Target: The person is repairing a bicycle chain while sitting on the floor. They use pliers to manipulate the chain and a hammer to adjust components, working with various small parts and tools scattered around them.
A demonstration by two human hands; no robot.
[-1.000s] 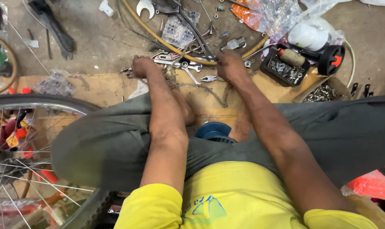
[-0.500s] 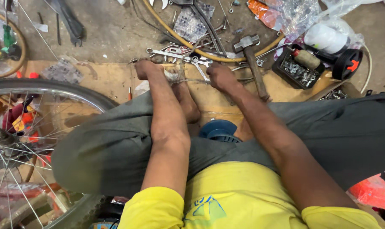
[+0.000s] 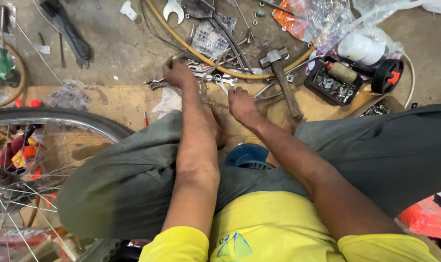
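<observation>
A greasy bicycle chain [image 3: 156, 85] lies across a wooden board [image 3: 116, 102] on the floor in front of me. My left hand [image 3: 178, 73] reaches forward and closes on the chain's far stretch, beside a small heap of spanners [image 3: 219, 79]. My right hand [image 3: 242, 105] is nearer my body, fingers curled down on the chain's near part on the board. How the chain runs between the two hands is partly hidden. A hammer [image 3: 283, 82] with a wooden handle lies just right of my right hand.
A bicycle wheel [image 3: 60, 118] with spokes stands at my left knee. A yellow hose [image 3: 201, 58] curves across the floor beyond the board. At the right are a black tray of nuts [image 3: 333, 82], a white bottle [image 3: 359, 46] and plastic bags [image 3: 322, 19]. A blue round part [image 3: 248, 157] sits between my legs.
My right hand has drawn back from the spanners toward my body. My left hand stays forward on the chain. The hammer has come into view as my head shifted.
</observation>
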